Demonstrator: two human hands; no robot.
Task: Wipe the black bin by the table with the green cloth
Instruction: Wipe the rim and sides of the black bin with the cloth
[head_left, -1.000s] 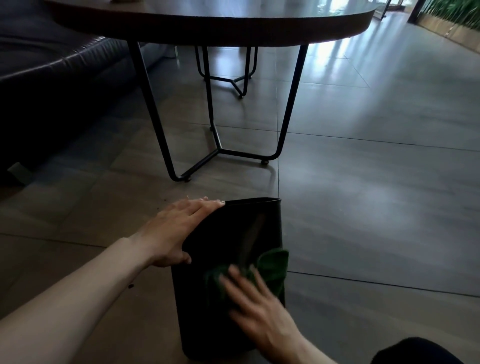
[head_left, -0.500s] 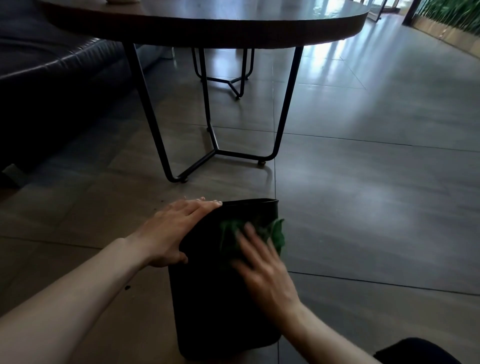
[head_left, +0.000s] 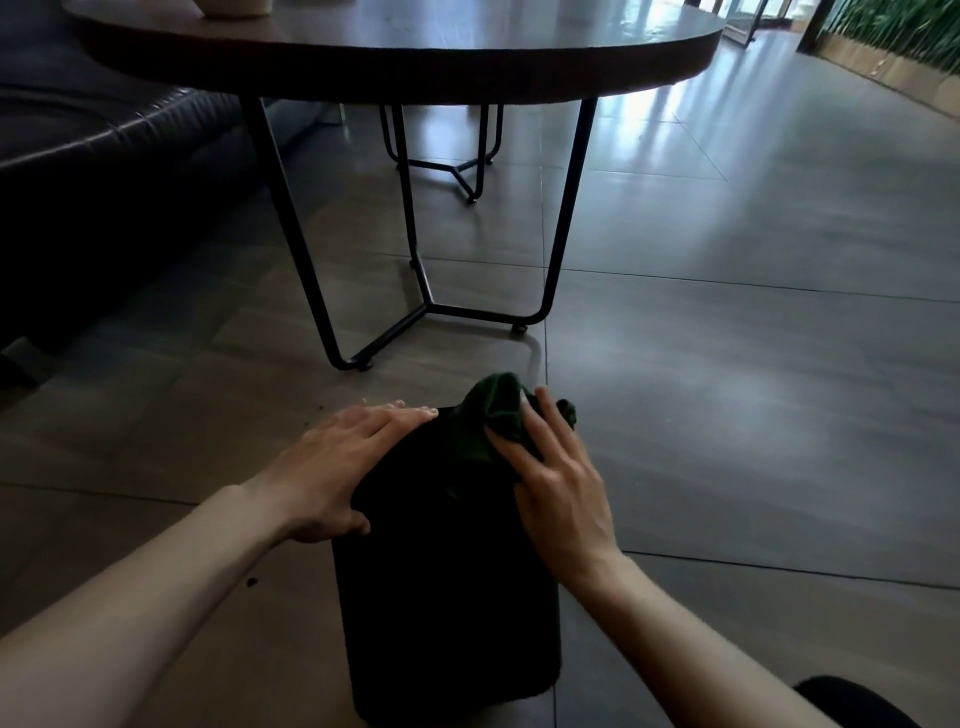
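Grey floor tiles (head_left: 727, 364) run glossy across the room, catching pale window light toward the far right, where a strip of green planting (head_left: 893, 26) lines the edge. On the left sits a dark leather sofa (head_left: 104, 171). A round table (head_left: 415, 47) with a thick brown edge stands on black bent-metal legs (head_left: 558, 244), and a pale vessel shows partly at its top rim. Just in front of the table, the black bin (head_left: 447, 597) rests on the tiles. The left hand (head_left: 337, 462) lies flat and spread against the bin's upper left side. The right hand (head_left: 556, 478) pinches the green cloth (head_left: 493, 410), bunched at the bin's far top edge.
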